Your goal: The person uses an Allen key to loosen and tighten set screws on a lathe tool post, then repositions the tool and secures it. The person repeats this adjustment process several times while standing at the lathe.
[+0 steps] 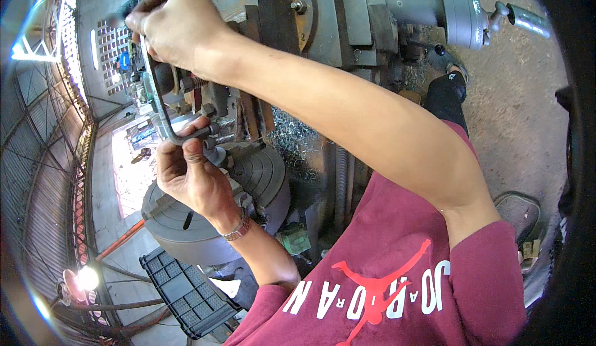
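A bent, L-shaped hex key (pixel 153 85) stands nearly upright in the picture, its short leg meeting a socket-head bolt (pixel 215 128) with coarse thread. My right hand (pixel 177 26) is closed around the upper part of the long leg, the arm reaching across from the right. Lower down, my left hand (pixel 194 178), with a metal watch at its wrist, pinches the key at its bend between thumb and fingers. Just behind that hand sits a big round grooved machine chuck (pixel 271 178). The key's tip at the bolt is partly hidden.
Heavy machine slides (pixel 347 17) fill the top centre, with a crank and grey collar (pixel 459 13) at right. Curly metal shavings (pixel 292 135) lie beneath them. A black plastic crate (pixel 186 293) is at lower left, near an orange bar (pixel 121 239) and a lit lamp (pixel 87 278).
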Motion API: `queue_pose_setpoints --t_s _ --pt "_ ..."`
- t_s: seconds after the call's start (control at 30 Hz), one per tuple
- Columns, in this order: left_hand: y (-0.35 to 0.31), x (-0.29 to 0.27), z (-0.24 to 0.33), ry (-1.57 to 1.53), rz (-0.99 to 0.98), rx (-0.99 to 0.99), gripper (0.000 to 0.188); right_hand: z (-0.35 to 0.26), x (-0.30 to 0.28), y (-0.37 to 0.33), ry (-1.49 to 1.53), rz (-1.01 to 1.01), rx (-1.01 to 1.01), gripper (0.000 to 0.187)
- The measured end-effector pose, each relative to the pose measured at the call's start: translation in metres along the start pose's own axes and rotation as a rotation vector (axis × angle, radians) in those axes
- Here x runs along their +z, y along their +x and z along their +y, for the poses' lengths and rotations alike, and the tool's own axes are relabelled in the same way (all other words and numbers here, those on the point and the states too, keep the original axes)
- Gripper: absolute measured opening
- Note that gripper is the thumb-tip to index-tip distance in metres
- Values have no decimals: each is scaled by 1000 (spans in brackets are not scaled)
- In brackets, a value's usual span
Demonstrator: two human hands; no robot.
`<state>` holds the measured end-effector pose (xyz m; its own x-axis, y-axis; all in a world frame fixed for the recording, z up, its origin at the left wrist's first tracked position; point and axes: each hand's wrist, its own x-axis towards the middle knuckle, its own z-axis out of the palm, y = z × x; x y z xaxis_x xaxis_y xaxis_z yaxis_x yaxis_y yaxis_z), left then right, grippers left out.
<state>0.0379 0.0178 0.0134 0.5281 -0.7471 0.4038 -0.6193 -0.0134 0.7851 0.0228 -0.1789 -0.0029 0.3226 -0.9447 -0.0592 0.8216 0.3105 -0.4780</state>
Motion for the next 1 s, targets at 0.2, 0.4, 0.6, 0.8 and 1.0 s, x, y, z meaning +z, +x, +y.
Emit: queue_pose_setpoints --t_s 0.2,0.4,0.6,0.8,1.0 --pt "2 7 11 -342 22 -106 21 -57 -50 -59 148 -347 -288 12" --pt "0 1 0 -21 -62 -56 27 -63 -74 -173 -154 -648 -663 21" --pt "6 -5 3 113 -149 -34 15 -25 -81 -198 -296 -788 -782 25" --pt "2 -1 3 130 -78 -75 18 -49 -89 -170 -203 -593 -812 22" --pt "-1 -1 12 258 -27 -129 25 -51 -77 -39 -141 -172 -109 23"
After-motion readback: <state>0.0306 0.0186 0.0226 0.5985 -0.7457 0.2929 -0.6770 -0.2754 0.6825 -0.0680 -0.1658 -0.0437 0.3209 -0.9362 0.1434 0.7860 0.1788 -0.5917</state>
